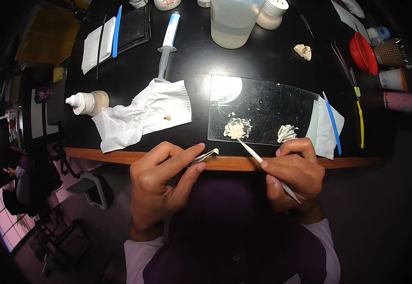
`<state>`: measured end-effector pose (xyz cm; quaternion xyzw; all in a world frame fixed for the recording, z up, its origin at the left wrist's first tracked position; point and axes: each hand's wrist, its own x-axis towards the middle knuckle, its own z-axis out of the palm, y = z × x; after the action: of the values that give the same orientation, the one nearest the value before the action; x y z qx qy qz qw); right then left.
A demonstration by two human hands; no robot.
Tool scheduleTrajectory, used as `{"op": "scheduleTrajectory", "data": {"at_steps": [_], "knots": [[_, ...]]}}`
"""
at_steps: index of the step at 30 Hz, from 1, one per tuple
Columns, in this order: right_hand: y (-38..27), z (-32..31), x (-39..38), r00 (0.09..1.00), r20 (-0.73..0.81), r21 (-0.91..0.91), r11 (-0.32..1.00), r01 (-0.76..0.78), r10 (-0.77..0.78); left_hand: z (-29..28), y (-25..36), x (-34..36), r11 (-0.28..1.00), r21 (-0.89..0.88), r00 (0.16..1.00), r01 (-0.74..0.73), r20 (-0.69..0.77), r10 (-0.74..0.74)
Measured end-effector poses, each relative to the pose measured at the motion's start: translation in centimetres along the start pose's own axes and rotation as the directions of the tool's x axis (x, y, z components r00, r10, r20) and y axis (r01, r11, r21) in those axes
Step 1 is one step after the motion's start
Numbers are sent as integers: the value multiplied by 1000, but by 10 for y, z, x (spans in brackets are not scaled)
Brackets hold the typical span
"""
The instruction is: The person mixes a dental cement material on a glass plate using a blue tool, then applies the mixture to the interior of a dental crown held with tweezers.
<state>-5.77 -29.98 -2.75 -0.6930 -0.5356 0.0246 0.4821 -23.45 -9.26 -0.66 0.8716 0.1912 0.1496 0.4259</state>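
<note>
My left hand (158, 177) pinches metal tweezers (202, 157) near the table's front edge. A small cream, tooth-like piece (216, 151) sits at their tips. Held like a pen in my right hand (298, 175) is a slim white plastic stick (252, 151). Its tip touches a crumbly cream paste (237, 128) on a scratched glass slab (262, 102). A thinner smear of paste (287, 134) lies farther right on the slab. Left of it, a crumpled white tissue (142, 113) carries another small tooth-like piece (167, 117).
A white dropper bottle (83, 103) stands left of the tissue, and a syringe (169, 42) lies behind it. A clear cup of cloudy liquid (234, 26) and a jar (270, 14) stand at the back. A red bowl (361, 54) is far right.
</note>
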Motion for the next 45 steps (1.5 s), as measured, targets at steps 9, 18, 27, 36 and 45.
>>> {"op": "scheduleTrajectory", "data": {"at_steps": [9,18,27,36,45], "knots": [[-2,11,-3,997,-44,237,969,74,-66,11,-4,-15,981,-189,992,-35,-125,11],[-3,22,-3,990,-80,239,961,136,-121,21,-12,-27,960,-272,968,-72,-252,2],[-2,26,-3,985,-72,217,961,171,-159,21,-8,-27,962,-273,970,-14,-237,-53],[-1,25,-4,984,-72,215,960,177,-165,21,-8,-28,962,-272,971,-9,-231,-56],[-3,25,-1,989,-44,209,967,145,-138,21,-10,-28,969,-247,973,-6,-224,-51]]}}
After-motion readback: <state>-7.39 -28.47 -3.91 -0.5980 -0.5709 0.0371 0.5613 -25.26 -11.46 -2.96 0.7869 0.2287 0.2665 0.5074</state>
